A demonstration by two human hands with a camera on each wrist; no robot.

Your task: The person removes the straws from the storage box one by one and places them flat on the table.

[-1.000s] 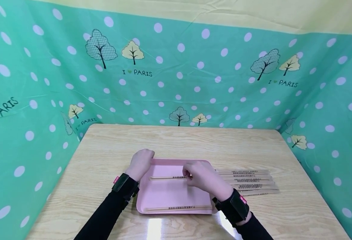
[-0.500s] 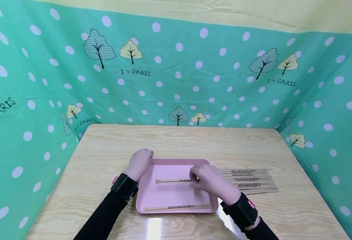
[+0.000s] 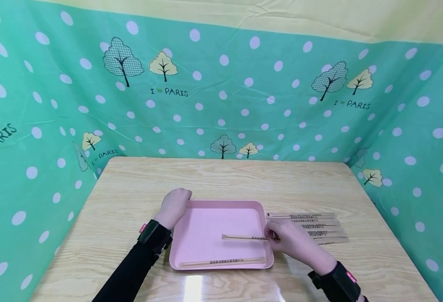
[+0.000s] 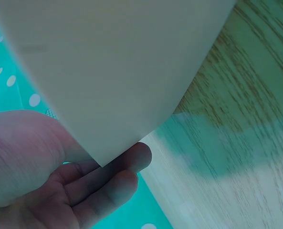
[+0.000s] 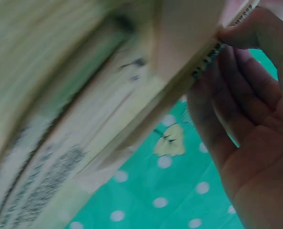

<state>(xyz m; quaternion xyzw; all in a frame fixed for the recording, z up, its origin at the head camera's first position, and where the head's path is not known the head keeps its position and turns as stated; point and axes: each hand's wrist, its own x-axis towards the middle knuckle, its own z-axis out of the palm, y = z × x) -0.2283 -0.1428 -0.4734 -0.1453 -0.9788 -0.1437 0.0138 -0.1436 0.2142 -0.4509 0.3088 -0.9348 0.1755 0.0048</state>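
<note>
At the far left corner of the pink tray, my left hand grips the rim. In the left wrist view its fingers curl under the tray wall. My right hand pinches a wrapped straw between thumb and fingers at the tray's right rim. That straw, with dark print on its wrapper, points left over the tray, and its other end is hidden by the hand. Another wrapped straw lies along the tray's near edge.
Several wrapped straws lie side by side on the wooden table right of the tray, partly behind my right hand. A green dotted cloth hangs at the back and sides of the table.
My right hand has moved right and nearer with the pinched straw, from over the tray's middle to its right rim. The left hand stays on the tray corner.
</note>
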